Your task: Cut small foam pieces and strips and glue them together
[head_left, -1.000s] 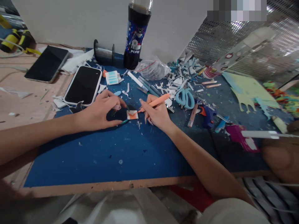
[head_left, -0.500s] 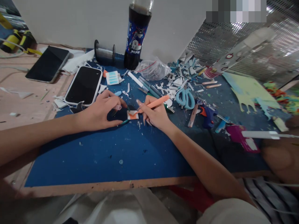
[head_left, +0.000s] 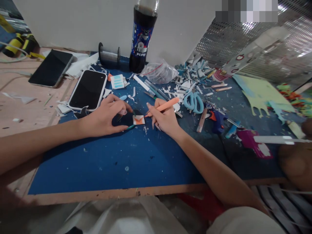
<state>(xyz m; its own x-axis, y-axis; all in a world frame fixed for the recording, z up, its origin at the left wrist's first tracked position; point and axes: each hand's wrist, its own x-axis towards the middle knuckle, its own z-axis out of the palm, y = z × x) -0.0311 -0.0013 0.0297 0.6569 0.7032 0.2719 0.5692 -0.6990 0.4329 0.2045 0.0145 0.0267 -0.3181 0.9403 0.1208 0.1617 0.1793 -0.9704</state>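
Observation:
My right hand [head_left: 165,117] is closed round an orange marker [head_left: 168,106], its tip pointing left and just off the right edge of a small white square piece [head_left: 139,120]. Orange colouring covers part of that piece, which lies on the blue mat [head_left: 97,172]. My left hand [head_left: 110,115] is curved at the piece's left side; the long nails of its thumb and a finger hold the piece at its left corners. Behind the left hand lies a phone in a white case [head_left: 88,89]. Blue-handled scissors [head_left: 193,102] rest to the right of my right hand.
A Pepsi bottle [head_left: 143,39] stands at the back, beside a spool [head_left: 109,56] and a clear plastic bag [head_left: 161,72]. White and blue scraps [head_left: 195,70] are heaped at back right. A dark tablet [head_left: 51,68] lies left; a blue glue gun [head_left: 217,122] lies right, near another person's arm.
The marker tip has drawn back from the orange patch to the right, past the piece's edge. My right hand shifted slightly right with it. My left hand stays in place.

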